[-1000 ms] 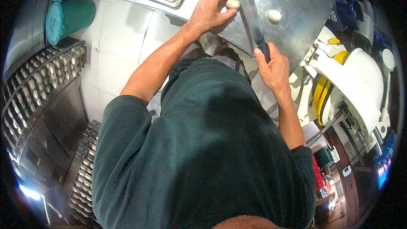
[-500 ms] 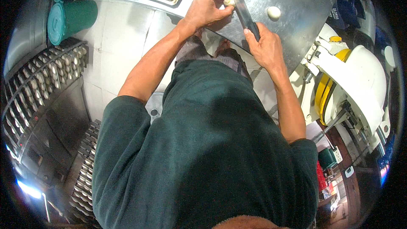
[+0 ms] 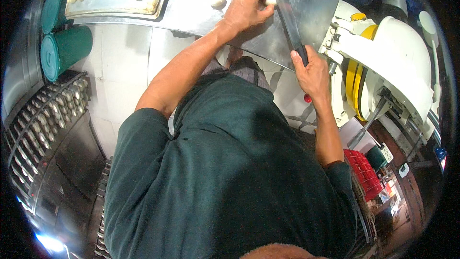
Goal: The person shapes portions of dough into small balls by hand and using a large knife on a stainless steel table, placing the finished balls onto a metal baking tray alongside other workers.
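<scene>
Over the table [image 3: 321, 14], a bit in from its near edge, the left hand [image 3: 249, 7] is pinching a pale dough ball [image 3: 271, 0] between thumb and forefinger, so that grip's narrowing to about the ball's width. Down at the near right corner, I'm seeing the right hand [image 3: 311, 69] wrapping around the black handle of a knife [image 3: 290, 21], fingers closing right onto it. The blade's running away from me and leaning left, right beside the ball; I'm not managing to tell whether it's touching.

Counting up, I'm getting one knife, one ball in the pinch and one loose ball [image 3: 218, 2] sitting between the left hand and the tray [image 3: 105, 7]. That one tray is lying toward the table's left end, along the near edge. On it I'm making out two balls toward its right side and two touching near its left edge, plus more getting cropped up top, so I'm not calling a total.
</scene>
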Motion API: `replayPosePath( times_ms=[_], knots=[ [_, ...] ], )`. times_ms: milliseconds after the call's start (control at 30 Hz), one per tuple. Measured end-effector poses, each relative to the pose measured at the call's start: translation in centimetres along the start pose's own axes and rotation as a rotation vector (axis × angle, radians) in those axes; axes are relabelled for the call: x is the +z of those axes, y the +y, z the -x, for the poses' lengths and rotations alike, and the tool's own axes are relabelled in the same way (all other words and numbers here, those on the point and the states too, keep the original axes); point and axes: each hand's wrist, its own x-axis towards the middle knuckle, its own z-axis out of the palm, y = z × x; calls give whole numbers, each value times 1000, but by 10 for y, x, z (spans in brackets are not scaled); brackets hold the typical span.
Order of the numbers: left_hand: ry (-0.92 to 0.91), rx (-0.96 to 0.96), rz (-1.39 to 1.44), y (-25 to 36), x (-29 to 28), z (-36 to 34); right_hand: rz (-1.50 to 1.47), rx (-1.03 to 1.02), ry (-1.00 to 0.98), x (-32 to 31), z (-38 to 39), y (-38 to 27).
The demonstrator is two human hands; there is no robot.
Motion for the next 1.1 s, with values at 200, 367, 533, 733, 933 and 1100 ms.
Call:
replayPosePath(
  times_ms=[200, 367, 533, 733, 933, 1100],
  knots=[
    [0, 18, -22, -3, -1, 1, 10, -29, -29, 10, -28, 2],
    [-53, -19, -72, -3, 1, -1, -42, -40, -20, 9, -55, -10],
    [-1, 34, -17, 2, -1, 5, -65, -31, 12, -9, -6, 9],
    [-47, -92, 38, 8, -7, 18, -125, 31, -17, 2, 21, 8],
    [-35, -75, -13, 3, -3, 18, -59, 15, -57, 6, 10, 6],
    [-42, -72, -3, 2, -2, 18, -51, -34, -24, 15, -33, -10]
  ],
)
